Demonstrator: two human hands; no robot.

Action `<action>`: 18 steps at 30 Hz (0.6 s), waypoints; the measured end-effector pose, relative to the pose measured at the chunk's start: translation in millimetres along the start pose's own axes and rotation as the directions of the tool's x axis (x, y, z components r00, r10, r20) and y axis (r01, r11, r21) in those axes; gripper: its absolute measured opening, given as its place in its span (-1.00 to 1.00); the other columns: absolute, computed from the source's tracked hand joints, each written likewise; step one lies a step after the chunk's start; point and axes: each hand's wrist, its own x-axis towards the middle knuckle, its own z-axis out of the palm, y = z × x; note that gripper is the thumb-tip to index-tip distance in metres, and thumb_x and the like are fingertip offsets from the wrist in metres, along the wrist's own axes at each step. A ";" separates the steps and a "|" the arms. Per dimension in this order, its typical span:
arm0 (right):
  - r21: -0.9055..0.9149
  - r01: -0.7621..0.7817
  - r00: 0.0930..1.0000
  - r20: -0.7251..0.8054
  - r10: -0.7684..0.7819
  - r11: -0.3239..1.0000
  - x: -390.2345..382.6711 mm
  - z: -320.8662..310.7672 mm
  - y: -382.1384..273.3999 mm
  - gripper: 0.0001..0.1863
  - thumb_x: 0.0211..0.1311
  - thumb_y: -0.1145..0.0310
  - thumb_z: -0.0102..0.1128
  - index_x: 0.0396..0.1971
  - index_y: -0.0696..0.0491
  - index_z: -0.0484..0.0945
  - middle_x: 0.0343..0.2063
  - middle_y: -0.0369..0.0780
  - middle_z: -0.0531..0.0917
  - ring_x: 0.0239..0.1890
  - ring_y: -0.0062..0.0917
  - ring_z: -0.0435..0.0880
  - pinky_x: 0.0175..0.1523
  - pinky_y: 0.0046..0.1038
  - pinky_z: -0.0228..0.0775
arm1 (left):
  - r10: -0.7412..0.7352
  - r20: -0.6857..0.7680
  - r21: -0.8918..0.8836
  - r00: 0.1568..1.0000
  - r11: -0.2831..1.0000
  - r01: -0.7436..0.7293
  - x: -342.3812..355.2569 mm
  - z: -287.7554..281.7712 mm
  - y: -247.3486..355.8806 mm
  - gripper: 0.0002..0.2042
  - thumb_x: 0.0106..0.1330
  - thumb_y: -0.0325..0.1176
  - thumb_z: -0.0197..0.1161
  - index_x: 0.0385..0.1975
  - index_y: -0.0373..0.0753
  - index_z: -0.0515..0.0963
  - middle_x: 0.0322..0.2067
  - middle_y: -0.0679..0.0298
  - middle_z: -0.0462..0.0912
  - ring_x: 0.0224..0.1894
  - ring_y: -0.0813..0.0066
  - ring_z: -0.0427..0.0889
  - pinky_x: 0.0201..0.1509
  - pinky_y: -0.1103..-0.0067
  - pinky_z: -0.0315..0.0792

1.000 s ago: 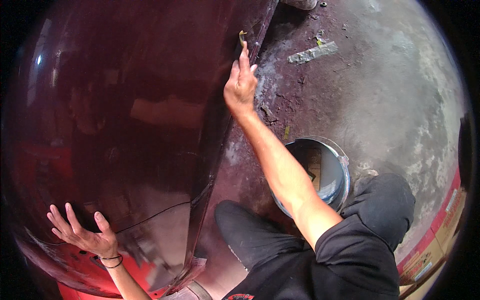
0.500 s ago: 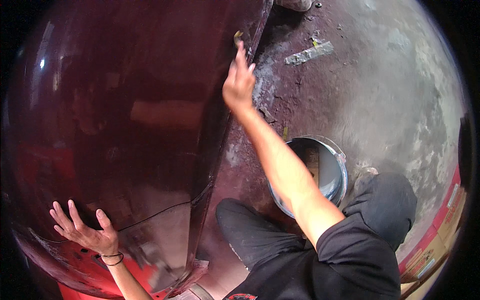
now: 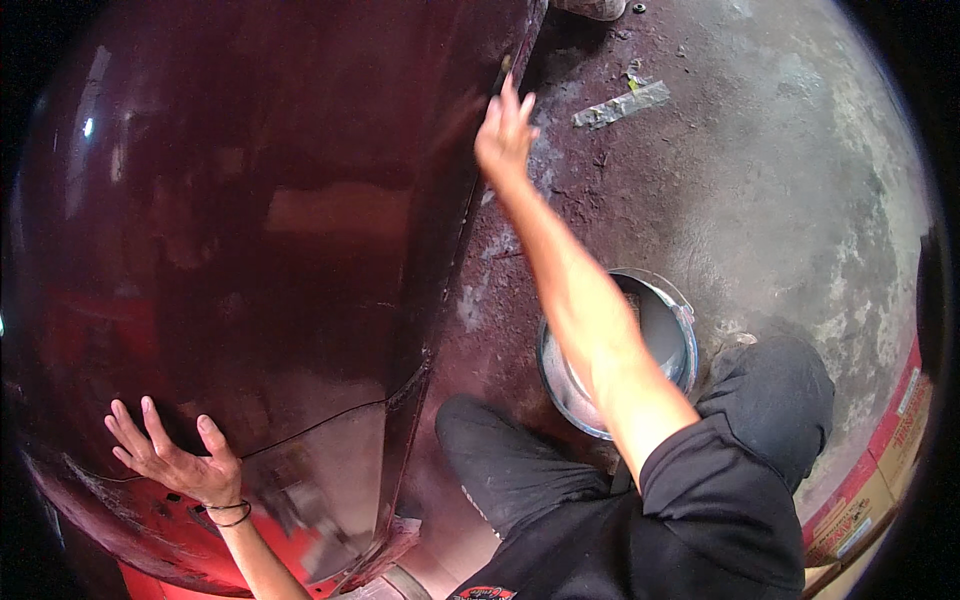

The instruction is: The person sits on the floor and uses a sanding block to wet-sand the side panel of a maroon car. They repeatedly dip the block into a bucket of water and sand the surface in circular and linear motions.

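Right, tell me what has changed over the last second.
The right hand has slid further up along the edge of the dark red car panel, away from the body, with the arm stretching out. Nothing was grasped or released. The left hand stays spread flat on the lower panel, and the metal bucket stays on the floor by the knees.

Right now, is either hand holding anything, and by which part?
Nothing gripped. Left hand lies flat, fingers spread, on the dark red car panel; right hand presses its edge.
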 end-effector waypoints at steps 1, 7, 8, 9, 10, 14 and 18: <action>0.027 -0.018 1.000 0.023 0.018 0.999 35.0 -5.0 2.9 -0.40 0.63 0.26 -0.11 0.60 -0.06 0.19 0.51 -0.11 0.38 0.59 0.25 0.04 0.45 0.60 -0.27 | -0.001 -0.005 0.001 1.000 1.000 0.001 0.3 1.9 1.0 -0.42 0.56 -0.01 0.14 0.49 -0.08 0.35 0.54 0.09 0.31 0.62 0.00 0.19 0.64 -0.05 -0.07; 0.056 0.104 0.993 0.041 -0.107 0.993 -75.8 12.4 24.9 -0.35 0.63 0.37 -0.17 0.65 -0.10 0.04 0.63 -0.17 0.16 0.63 0.23 -0.05 0.51 0.49 -0.29 | -0.001 -0.002 0.012 1.000 1.000 0.001 -1.2 -2.4 -0.8 -0.42 0.56 -0.01 0.14 0.49 -0.08 0.35 0.54 0.10 0.32 0.61 0.00 0.20 0.64 -0.04 -0.08; 0.084 0.081 0.993 0.076 -0.088 0.993 -111.6 11.7 23.1 -0.33 0.63 0.41 -0.19 0.67 -0.12 0.01 0.66 -0.21 0.09 0.64 0.22 -0.09 0.52 0.48 -0.32 | 0.004 -0.001 0.017 1.000 1.000 -0.004 -0.6 -3.2 -1.3 -0.42 0.56 0.00 0.14 0.49 -0.08 0.35 0.54 0.10 0.32 0.61 0.00 0.20 0.64 -0.04 -0.07; 0.123 -0.005 0.989 0.146 -0.013 0.992 -136.2 9.6 16.9 -0.32 0.63 0.41 -0.19 0.67 -0.12 -0.01 0.66 -0.22 0.08 0.65 0.20 -0.11 0.52 0.48 -0.34 | -0.002 0.007 0.026 1.000 1.000 0.002 -2.4 -4.2 -2.7 -0.43 0.56 0.02 0.13 0.48 -0.07 0.36 0.54 0.10 0.32 0.61 0.00 0.21 0.64 -0.03 -0.07; 0.153 -0.094 0.975 0.214 0.060 0.984 -149.4 7.7 12.7 -0.31 0.63 0.42 -0.19 0.68 -0.13 -0.03 0.66 -0.24 0.08 0.66 0.18 -0.13 0.53 0.47 -0.35 | -0.008 0.013 0.031 1.000 0.999 0.007 -4.1 -4.3 -3.0 -0.43 0.56 0.04 0.11 0.47 -0.06 0.36 0.53 0.10 0.33 0.60 -0.01 0.22 0.65 -0.03 -0.07; 0.042 0.005 1.000 -0.011 -0.004 0.999 -27.3 2.1 12.1 -0.42 0.62 0.32 -0.08 0.58 -0.13 0.23 0.46 0.17 0.34 0.53 0.31 0.12 0.50 0.04 0.20 | 0.008 -0.010 0.015 1.000 1.000 -0.007 2.4 -1.2 0.0 -0.43 0.56 0.00 0.14 0.49 -0.08 0.35 0.55 0.10 0.31 0.61 0.01 0.21 0.64 -0.02 -0.05; 0.036 -0.025 0.997 0.071 0.023 0.999 42.7 -0.4 19.9 -0.42 0.68 0.26 -0.17 0.62 -0.12 0.13 0.59 -0.08 0.22 0.63 0.17 -0.02 0.51 0.44 -0.13 | -0.002 -0.013 0.001 1.000 1.000 0.002 -0.1 2.0 1.3 -0.43 0.56 0.01 0.14 0.48 -0.07 0.35 0.54 0.10 0.32 0.61 0.00 0.21 0.64 -0.03 -0.06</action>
